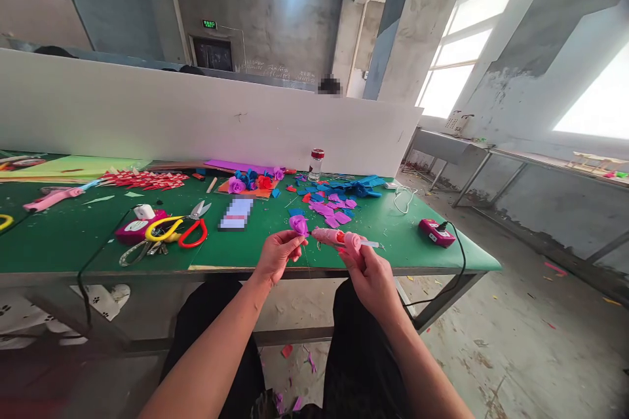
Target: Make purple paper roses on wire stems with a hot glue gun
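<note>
Between the fingers of my left hand (279, 254) is a purple paper flower (298, 225), pinched low near its base. My right hand (369, 273) is wrapped round a pink hot glue gun (330, 236), its nozzle pointing left and reaching the flower's side; whether the tip touches cannot be told. A whitish glue stick (371, 244) pokes out of the gun's back end. Just beyond my hands lie loose purple petals (334, 211) and blue paper pieces (366, 186) on the green table (265, 250).
Left of my hands lie scissors (189, 226) with red and yellow handles, a blurred-out phone (236, 213) and a power block (142, 226). Finished flowers (250, 180) and a red-lidded jar (316, 163) stand farther back. Another corded block (436, 233) sits at right. A white partition (206, 114) borders the table.
</note>
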A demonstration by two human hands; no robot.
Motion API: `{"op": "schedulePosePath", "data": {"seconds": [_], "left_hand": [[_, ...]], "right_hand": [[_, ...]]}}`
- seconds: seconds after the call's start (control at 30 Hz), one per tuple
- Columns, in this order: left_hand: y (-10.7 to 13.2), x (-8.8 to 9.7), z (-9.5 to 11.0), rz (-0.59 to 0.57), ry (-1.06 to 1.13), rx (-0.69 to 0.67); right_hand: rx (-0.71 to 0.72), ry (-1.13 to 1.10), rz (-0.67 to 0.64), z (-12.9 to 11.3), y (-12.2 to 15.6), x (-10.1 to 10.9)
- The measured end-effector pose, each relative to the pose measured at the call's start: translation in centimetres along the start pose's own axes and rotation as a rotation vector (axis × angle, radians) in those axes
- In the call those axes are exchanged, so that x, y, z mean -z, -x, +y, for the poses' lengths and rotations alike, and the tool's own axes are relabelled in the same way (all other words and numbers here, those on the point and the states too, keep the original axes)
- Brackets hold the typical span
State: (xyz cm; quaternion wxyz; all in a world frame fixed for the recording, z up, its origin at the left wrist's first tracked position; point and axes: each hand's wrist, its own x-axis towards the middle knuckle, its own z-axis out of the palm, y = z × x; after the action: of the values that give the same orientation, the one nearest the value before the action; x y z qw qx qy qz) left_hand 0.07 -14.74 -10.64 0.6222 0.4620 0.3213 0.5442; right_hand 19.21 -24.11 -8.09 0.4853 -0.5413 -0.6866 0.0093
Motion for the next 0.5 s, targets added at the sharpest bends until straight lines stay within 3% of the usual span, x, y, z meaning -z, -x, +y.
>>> {"op": "schedulePosePath", "data": {"seconds": [0.5], "left_hand": [[0.01,-0.12,0.16,-0.008,-0.011,-0.016]], "right_hand": [[0.003,0.059,-0.054,-0.21,-0.37,-0.27]]}}
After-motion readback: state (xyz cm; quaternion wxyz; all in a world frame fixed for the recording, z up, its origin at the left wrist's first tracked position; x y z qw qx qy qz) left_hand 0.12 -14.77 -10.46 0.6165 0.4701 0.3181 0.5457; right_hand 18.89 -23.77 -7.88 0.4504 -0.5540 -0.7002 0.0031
